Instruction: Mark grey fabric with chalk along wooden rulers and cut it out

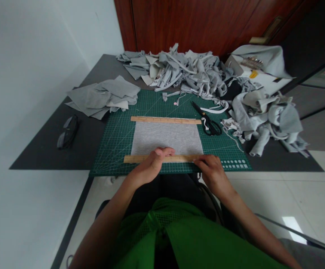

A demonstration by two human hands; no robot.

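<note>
A grey fabric rectangle lies flat in the middle of a green cutting mat on the dark table. A wooden ruler runs along the fabric's 6 o'clock edge, and a second wooden ruler lies along its 12 o'clock edge. The left hand rests on the near ruler around its middle, fingers loosely curled and pressing down on the wood rather than gripping it. The right hand sits at the ruler's 3 o'clock end, fingers bent over it and touching it; whether it pinches the ruler cannot be told.

Black scissors lie on the mat at 2 o'clock from the fabric, just beside the far ruler's end. A heap of grey fabric scraps spreads across the table at 12 o'clock, with more scraps at 3 o'clock. A stack of flat grey pieces sits at 10 o'clock, and dark eyeglasses lie at 9 o'clock, well apart from the mat.
</note>
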